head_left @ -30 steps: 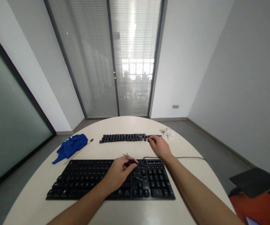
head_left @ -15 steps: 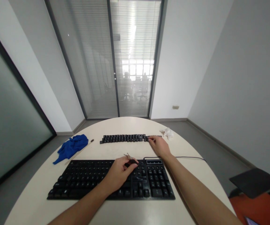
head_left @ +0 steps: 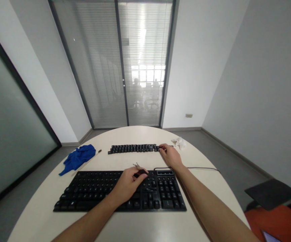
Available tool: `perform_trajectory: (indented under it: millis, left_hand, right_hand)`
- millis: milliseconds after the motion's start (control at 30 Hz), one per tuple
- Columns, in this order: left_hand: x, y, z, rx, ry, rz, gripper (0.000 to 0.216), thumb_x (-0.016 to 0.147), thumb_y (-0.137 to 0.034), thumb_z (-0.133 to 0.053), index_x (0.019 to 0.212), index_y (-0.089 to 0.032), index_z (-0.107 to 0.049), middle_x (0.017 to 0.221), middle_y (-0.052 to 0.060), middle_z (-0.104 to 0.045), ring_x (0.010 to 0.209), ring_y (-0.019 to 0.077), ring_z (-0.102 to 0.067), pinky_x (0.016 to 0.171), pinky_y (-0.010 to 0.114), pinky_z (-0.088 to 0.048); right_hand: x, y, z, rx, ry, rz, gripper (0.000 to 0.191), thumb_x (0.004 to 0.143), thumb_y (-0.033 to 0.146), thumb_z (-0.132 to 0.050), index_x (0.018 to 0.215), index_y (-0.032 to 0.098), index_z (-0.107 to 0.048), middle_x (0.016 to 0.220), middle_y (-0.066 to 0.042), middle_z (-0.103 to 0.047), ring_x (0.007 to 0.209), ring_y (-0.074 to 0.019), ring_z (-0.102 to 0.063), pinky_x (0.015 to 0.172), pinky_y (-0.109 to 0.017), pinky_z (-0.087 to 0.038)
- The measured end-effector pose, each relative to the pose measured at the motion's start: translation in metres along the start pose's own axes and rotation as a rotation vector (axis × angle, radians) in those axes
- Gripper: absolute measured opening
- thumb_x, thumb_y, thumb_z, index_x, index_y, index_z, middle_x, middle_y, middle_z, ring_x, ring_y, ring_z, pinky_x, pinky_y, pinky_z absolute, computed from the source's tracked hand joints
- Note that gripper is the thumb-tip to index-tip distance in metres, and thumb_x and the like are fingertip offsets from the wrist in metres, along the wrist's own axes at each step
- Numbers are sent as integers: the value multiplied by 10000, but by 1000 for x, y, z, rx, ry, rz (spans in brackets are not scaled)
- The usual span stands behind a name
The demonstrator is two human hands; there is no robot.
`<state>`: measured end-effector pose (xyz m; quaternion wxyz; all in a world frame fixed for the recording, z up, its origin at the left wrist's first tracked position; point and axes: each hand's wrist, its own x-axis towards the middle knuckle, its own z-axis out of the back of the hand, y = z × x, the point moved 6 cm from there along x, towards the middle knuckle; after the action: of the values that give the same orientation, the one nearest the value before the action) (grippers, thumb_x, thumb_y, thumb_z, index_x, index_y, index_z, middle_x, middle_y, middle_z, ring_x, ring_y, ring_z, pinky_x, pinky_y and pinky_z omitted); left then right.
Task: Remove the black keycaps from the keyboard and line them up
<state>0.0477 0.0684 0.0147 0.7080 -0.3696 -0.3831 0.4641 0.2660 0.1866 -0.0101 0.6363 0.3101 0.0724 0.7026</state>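
A black keyboard [head_left: 97,191] lies in front of me on a round white table [head_left: 135,134]. My left hand [head_left: 129,184] rests on its upper middle, fingers closed round a small wire keycap puller [head_left: 137,166] with a dark handle. My right hand [head_left: 170,156] reaches further back to the right end of a row of loose black keycaps [head_left: 132,148], with its fingertips on the last caps; whether they pinch one I cannot make out.
A blue cloth [head_left: 77,157] and a thin stick [head_left: 88,160] lie at the left of the table. A crumpled white tissue [head_left: 179,143] sits back right. The keyboard cable [head_left: 201,168] runs right. A dark chair [head_left: 271,193] stands at the lower right.
Both hands have stayed where they were. The view has shifted slightly, so the keyboard sits a little higher in frame.
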Motion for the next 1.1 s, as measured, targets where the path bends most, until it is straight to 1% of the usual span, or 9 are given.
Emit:
perform_trajectory:
  millis: [133,233,367,467,600,767,867,1000,1100]
  left_hand:
    - [0,1,-1,-5,-1,6,199,848,-307,-598,913,-169,-726,922,54,-745,838,199,-665,684,256,-510]
    - [1,0,-2,-6,16,0,199,856,-308,-601,915,-169,-730,916,49,-747,828,193,-665,685,248,-505]
    - [1,0,-3,34,25,-28,195,867,-308,-604,926,-176,-736,928,44,-749,836,192,-663,682,240,-491]
    - [1,0,-4,115,34,-46,207,881,-323,-598,911,-173,-738,867,43,-744,770,188,-653,668,250,-474]
    - [-1,-6,-11,309,65,-103,233,908,-337,-572,891,-165,-727,821,50,-725,746,202,-641,694,281,-460]
    - [-4,-15,-20,487,65,-219,204,927,-307,-555,854,-165,-683,828,47,-705,752,201,-636,711,282,-442]
    - [-4,-17,-24,515,63,-266,198,940,-295,-534,858,-169,-663,848,43,-697,748,189,-631,699,269,-432]
    - [-3,-19,-25,518,70,-293,179,944,-287,-521,876,-186,-653,837,28,-685,739,178,-617,684,257,-411]
    - [0,-16,-22,499,48,-261,198,933,-284,-526,799,-182,-628,788,22,-669,706,173,-598,653,253,-390]
  right_hand:
    - [-2,-1,1,16,-10,-22,230,909,327,-513,1077,247,-648,933,-32,-705,844,-178,-609,685,-256,-382]
    - [-5,-3,5,30,-9,-51,238,897,333,-515,1071,238,-647,900,-38,-700,767,-173,-596,648,-257,-361]
    - [-14,-2,12,84,34,-56,209,870,351,-538,948,218,-679,752,-35,-677,664,-171,-571,616,-261,-346]
    - [-22,10,10,188,111,-2,251,871,396,-536,832,196,-683,659,-17,-649,630,-163,-575,608,-250,-369]
    - [-30,32,-1,349,186,36,359,902,446,-474,853,158,-683,610,-6,-633,579,-147,-569,566,-229,-389]
    - [-33,43,-10,443,188,29,357,882,454,-507,824,150,-684,577,1,-603,554,-140,-533,553,-230,-384]
    - [-33,46,-8,494,171,34,342,875,453,-520,819,153,-676,571,13,-574,553,-136,-512,554,-233,-378]
    - [-34,54,-10,553,200,66,315,870,437,-535,819,154,-664,566,23,-557,547,-134,-502,553,-237,-379]
    - [-36,63,-8,553,233,120,280,870,398,-538,826,153,-667,603,13,-585,570,-134,-517,563,-238,-389]
